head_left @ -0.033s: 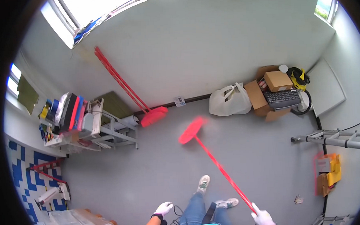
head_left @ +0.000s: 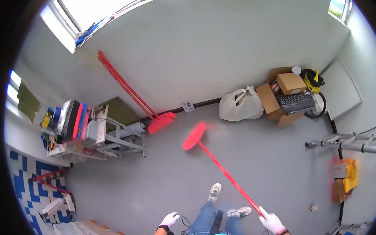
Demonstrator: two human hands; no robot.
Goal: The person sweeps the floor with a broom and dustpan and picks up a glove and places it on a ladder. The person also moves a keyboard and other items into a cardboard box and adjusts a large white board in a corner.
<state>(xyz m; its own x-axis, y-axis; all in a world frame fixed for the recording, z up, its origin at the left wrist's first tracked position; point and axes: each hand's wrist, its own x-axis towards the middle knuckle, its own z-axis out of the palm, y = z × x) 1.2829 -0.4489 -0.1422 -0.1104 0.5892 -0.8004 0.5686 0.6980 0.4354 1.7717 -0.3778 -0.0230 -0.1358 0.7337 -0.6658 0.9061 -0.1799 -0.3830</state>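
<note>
My right hand, in a white glove, is closed round the upper end of a long red broom handle. The handle slants up and left across the grey floor to a red broom head, slightly blurred, with its bristles hidden. My left hand, also white-gloved, hangs at my left side with fingers loosely extended and nothing in it. A thin dark cable loops beside that hand. Both my shoes stand between the hands.
Two more red brooms lean on the far wall. A white plastic bag and an open cardboard box with a keyboard stand right of them. At left is a loaded table; a ladder is at right. A glove lies on the floor.
The broom head has shifted slightly to the left across the floor. My right hand has moved a little left and forward with the handle; my left hand has hardly moved.
</note>
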